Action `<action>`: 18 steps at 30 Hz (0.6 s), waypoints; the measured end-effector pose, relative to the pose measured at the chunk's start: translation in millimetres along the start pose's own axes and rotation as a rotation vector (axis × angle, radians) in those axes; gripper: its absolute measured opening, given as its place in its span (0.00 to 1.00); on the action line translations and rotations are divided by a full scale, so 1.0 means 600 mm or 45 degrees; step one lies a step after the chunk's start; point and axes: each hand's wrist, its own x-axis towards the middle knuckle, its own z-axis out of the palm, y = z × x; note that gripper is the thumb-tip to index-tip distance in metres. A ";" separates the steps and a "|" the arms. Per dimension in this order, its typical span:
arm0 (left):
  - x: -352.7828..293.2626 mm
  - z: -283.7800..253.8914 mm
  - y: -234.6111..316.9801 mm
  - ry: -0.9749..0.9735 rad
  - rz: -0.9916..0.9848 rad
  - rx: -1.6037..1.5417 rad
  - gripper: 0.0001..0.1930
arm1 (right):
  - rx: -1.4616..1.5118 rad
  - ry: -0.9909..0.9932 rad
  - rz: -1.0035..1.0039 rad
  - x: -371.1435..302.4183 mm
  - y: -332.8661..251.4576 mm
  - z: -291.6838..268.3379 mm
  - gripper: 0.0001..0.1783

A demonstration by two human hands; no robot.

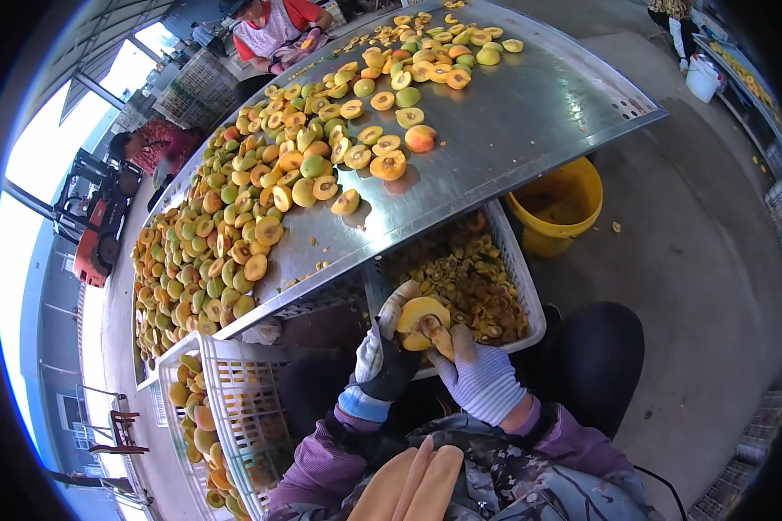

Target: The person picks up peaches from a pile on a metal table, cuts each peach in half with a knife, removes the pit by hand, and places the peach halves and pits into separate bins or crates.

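My left hand, in a white and black glove, grips a halved peach with its yellow cut face turned up. My right hand, in a pale striped glove, is closed on a small tan tool whose tip meets the brown centre of the peach half. The tool's exact kind is hard to make out, as my fingers cover part of it. Both hands are over the near edge of a white crate that holds pits and peach scraps.
Many peach halves cover the left and far parts of a metal table. A white basket of peach halves stands at my left. Right of the crate is a yellow bucket. Co-workers sit along the table's far left side.
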 end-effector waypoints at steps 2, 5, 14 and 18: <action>-0.016 0.006 0.007 -0.062 -0.064 -0.380 0.26 | -0.033 -0.070 0.020 -0.007 -0.005 -0.003 0.24; -0.026 0.011 0.018 -0.149 -0.110 -0.721 0.27 | -0.057 -0.145 0.032 -0.019 -0.004 0.002 0.24; -0.027 0.034 -0.004 -0.050 -0.018 -0.665 0.28 | 0.465 -0.179 0.052 -0.026 0.001 0.011 0.23; -0.043 0.073 -0.005 0.272 0.380 -0.187 0.30 | 1.087 -0.338 0.105 -0.016 0.001 -0.009 0.18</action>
